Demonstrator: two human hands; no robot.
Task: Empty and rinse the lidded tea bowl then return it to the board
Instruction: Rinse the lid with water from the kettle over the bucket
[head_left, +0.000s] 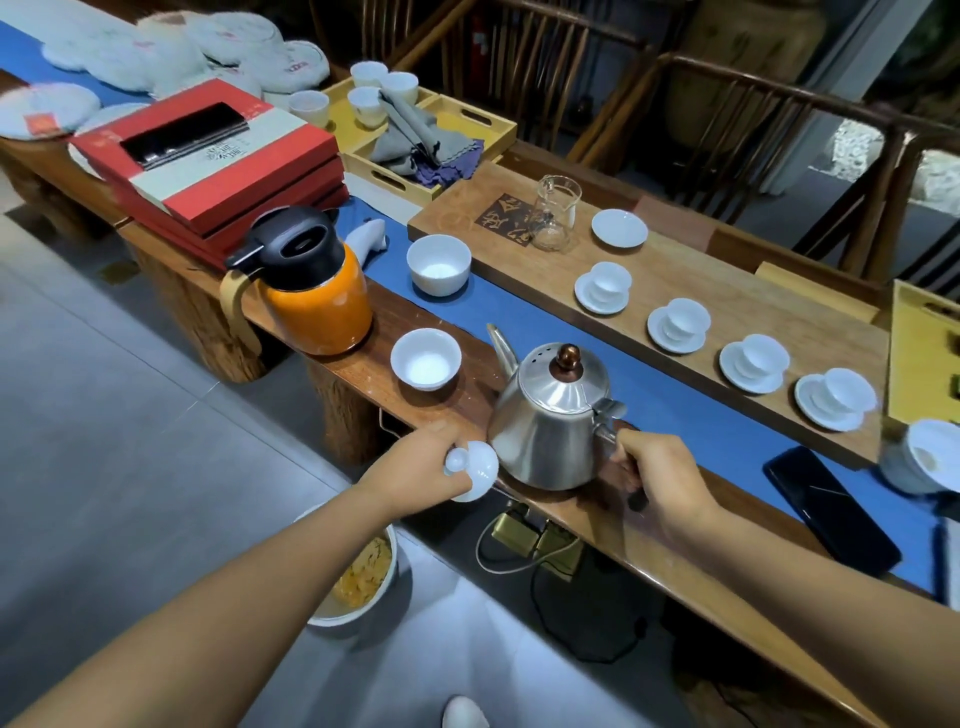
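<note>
My left hand (415, 467) holds a small white porcelain lid (475, 470) with a round knob, just off the near edge of the wooden table. My right hand (657, 475) grips the dark handle of a steel kettle (550, 415) that stands on the table edge. A white tea bowl (426, 358) sits open and without a lid on the wood, left of the kettle. A bare white saucer (619, 228) lies on the wooden tea board (675, 291) farther back.
An orange thermos (311, 291) and a second white bowl (439, 265) stand to the left. Several lidded cups on saucers (678, 325) line the board beside a glass pitcher (557, 210). A waste bin (363, 577) with tea leaves sits on the floor below. A black phone (831, 509) lies right.
</note>
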